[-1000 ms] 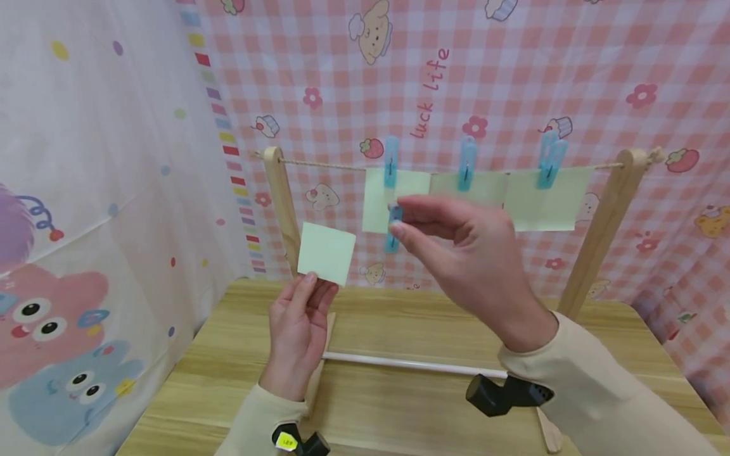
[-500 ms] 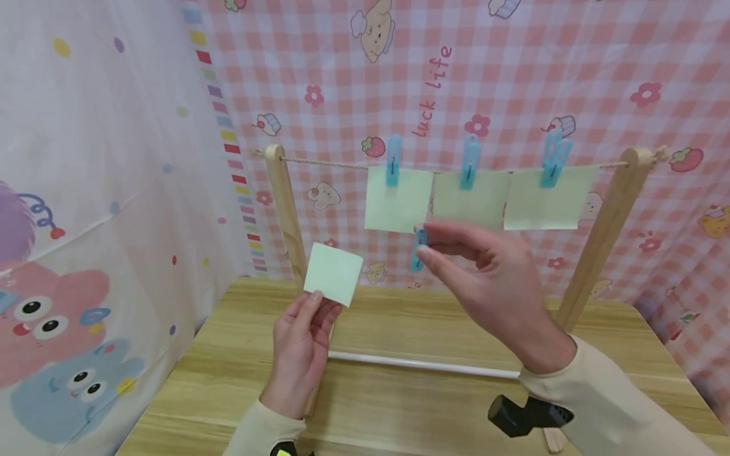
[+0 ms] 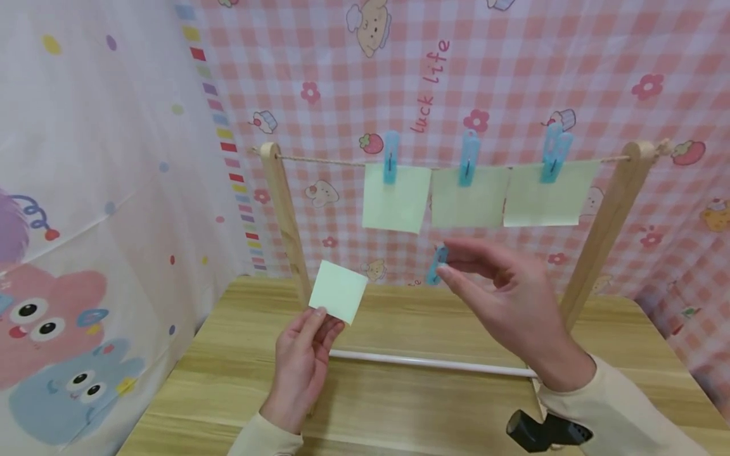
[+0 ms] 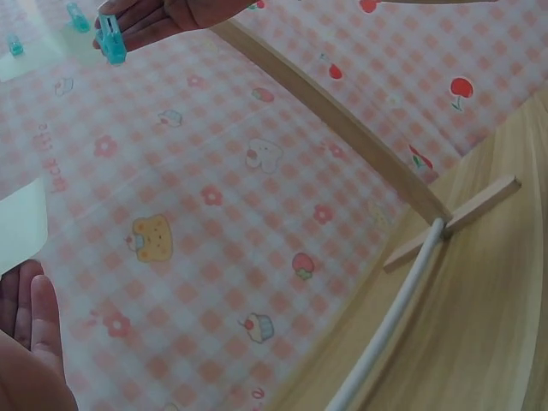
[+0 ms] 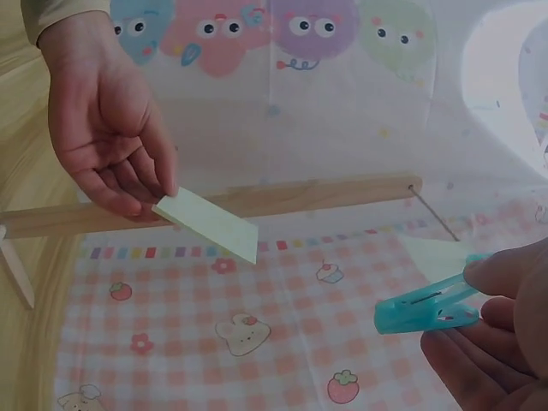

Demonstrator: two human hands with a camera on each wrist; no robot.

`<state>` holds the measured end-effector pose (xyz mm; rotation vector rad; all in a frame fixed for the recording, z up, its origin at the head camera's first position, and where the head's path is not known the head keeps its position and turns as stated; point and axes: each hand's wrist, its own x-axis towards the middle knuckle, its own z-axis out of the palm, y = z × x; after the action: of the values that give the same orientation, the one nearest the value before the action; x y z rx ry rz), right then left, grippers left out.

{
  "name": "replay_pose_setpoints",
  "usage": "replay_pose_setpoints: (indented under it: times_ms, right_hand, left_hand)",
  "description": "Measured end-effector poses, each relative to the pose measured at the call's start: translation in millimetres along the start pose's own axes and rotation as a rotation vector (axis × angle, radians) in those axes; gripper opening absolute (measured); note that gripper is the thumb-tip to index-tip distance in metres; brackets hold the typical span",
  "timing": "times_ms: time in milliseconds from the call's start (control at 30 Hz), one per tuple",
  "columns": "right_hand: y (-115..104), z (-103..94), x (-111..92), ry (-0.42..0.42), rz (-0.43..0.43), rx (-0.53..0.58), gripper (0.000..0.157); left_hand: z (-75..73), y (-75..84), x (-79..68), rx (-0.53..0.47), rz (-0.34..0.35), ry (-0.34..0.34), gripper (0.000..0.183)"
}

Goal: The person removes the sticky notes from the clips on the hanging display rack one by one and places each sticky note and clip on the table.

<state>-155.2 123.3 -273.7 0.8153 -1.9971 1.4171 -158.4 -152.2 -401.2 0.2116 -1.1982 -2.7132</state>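
My left hand (image 3: 301, 364) holds a pad of pale green sticky notes (image 3: 339, 291) by its lower edge, thumb in front. The right wrist view shows the pad's thickness (image 5: 205, 224). Between thumb and fingers of my right hand (image 3: 516, 310) is a blue plastic clothespin (image 3: 436, 266), tilted and apart from the pad. Above both hands, a rope (image 3: 319, 161) carries a left note (image 3: 396, 209), a middle note (image 3: 469, 209) and a right note (image 3: 544, 209). Blue clothespins fasten them at the top, one being the left clothespin (image 3: 390, 158).
The rope runs between a left wooden post (image 3: 285, 215) and a right wooden post (image 3: 607, 221). A white rod (image 3: 428, 362) joins the posts low down, above the wooden table (image 3: 410, 411). A pink checked cloth (image 3: 513, 57) hangs behind, a white printed cloth (image 3: 125, 266) at left.
My right hand has moved down and right with the clothespin, away from the left note, which now shows whole. My left hand has lowered the pad and shifted it slightly right.
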Motion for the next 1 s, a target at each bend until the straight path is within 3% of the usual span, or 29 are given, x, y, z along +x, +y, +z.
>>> replay_pose_setpoints:
  times_ms: [300,600,1000]
  right_hand:
    - [12.5,-6.6,-15.1,0.007,0.001,0.022,0.038]
    - [29.3,-7.5,-37.7,0.023,0.086,-0.02,0.029]
    - [48.6,-6.1,-62.0,0.055,0.078,0.024,0.043]
  left_hand:
    - [-10.3,-5.0,-4.4,0.029,-0.027,0.016,0.025]
    - [-25.3,-16.7,-10.2,0.086,-0.045,0.004,0.028]
    - [-37.2,-30.7,-16.1,0.112,-0.076,-0.002,0.026]
